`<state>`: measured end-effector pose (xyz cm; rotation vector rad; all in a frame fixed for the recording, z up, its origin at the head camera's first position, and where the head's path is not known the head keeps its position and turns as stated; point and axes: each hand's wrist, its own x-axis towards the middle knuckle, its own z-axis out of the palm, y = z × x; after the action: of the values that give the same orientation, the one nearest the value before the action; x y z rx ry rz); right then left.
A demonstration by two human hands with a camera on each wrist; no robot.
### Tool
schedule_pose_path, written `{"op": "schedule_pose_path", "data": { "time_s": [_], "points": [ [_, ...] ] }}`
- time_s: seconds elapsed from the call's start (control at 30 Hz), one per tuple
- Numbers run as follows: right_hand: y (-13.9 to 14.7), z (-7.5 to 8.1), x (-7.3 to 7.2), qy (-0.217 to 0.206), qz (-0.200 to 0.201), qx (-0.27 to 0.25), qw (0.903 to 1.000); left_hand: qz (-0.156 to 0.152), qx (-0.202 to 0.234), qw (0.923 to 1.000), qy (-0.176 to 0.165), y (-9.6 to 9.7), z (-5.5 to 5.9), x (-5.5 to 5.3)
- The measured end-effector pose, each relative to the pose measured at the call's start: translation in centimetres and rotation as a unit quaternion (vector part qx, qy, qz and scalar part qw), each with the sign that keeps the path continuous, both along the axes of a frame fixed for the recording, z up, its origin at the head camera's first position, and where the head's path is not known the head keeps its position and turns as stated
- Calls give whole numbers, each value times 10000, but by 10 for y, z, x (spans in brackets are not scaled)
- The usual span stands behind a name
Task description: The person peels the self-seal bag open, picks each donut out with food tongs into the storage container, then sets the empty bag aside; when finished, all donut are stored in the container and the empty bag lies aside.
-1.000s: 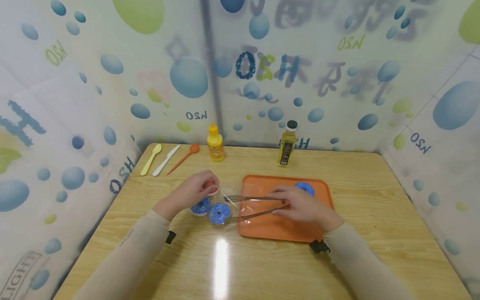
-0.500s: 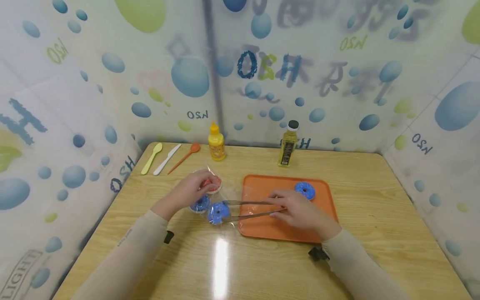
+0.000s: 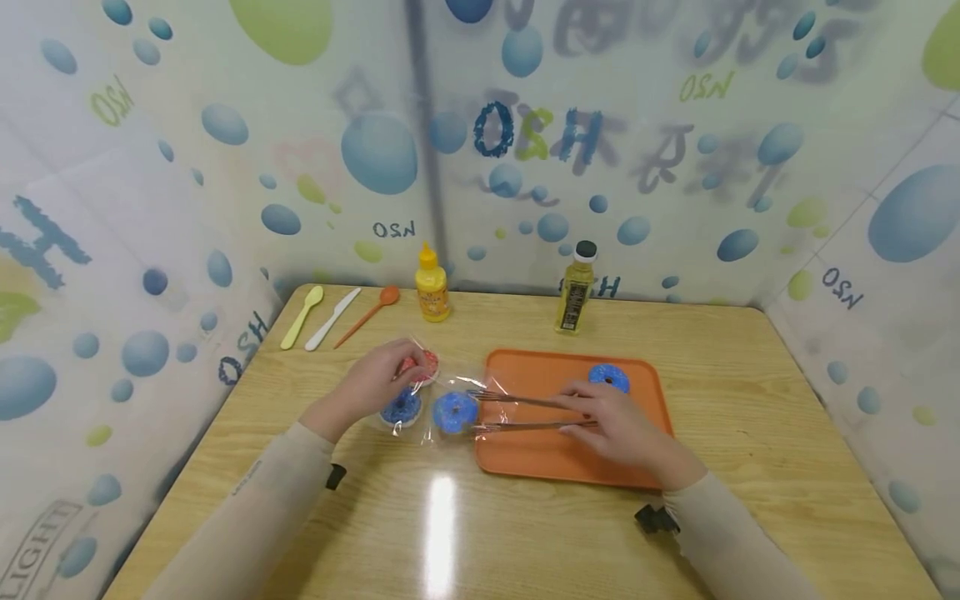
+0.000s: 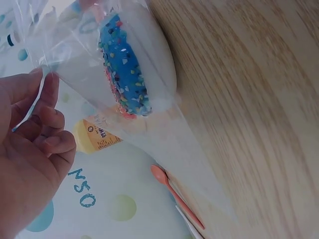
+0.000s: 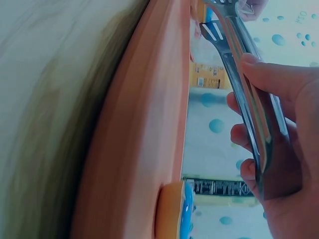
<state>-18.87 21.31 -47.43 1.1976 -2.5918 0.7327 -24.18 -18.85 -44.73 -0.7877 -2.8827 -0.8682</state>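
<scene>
My left hand (image 3: pixel 378 379) pinches the edge of a clear plastic bag (image 4: pixel 65 62). Inside the bag, near that hand, are a red-topped donut (image 3: pixel 422 367) and a blue sprinkled donut (image 3: pixel 401 407). A second blue donut (image 3: pixel 455 412) lies at the tips of metal tongs (image 3: pixel 525 400), near the bag's mouth; whether the tips press on it is hard to tell. My right hand (image 3: pixel 615 425) holds the tongs, fingers on one arm and thumb on the other in the right wrist view. Under the tongs lies an orange tray (image 3: pixel 540 458) bearing another blue donut (image 3: pixel 609 377).
Behind the hands stand a yellow squeeze bottle (image 3: pixel 432 287) and an oil-coloured bottle (image 3: pixel 576 290) with a dark cap. At the back left lie a yellow spoon (image 3: pixel 302 318), a white knife (image 3: pixel 332 320) and an orange spoon (image 3: pixel 367 317). Patterned walls enclose the table.
The right hand and tongs have shifted right, and the blue donut at their tips has moved right with them, toward the tray. The left hand stays nearly in place on the bag.
</scene>
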Motion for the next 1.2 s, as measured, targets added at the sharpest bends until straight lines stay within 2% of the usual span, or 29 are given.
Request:
{"op": "schedule_pose_path", "data": {
  "time_s": [0.17,0.3,0.47,0.6,0.8,1.07,1.2],
  "points": [
    [12,2,5,-1,-105,-145,9998,222,-102,9997,27,1,0,-1],
    [24,3,11,14,-359,-109,9993,368,-128,9992,83,1,-2,-2],
    [40,3,19,348,-687,-12,9970,512,-117,9986,113,0,-2,-2],
    [54,6,23,515,-740,-104,9959,652,-138,9978,26,-2,-2,-3],
    [71,10,27,488,-839,-156,9952,775,-177,9968,-75,-3,-3,-2],
    [91,8,26,331,-1158,-139,9926,944,-265,9951,-136,-3,-4,-2],
    [97,4,23,437,-1267,-46,9910,990,-289,9945,-169,-1,-4,-3]
  ]
}}
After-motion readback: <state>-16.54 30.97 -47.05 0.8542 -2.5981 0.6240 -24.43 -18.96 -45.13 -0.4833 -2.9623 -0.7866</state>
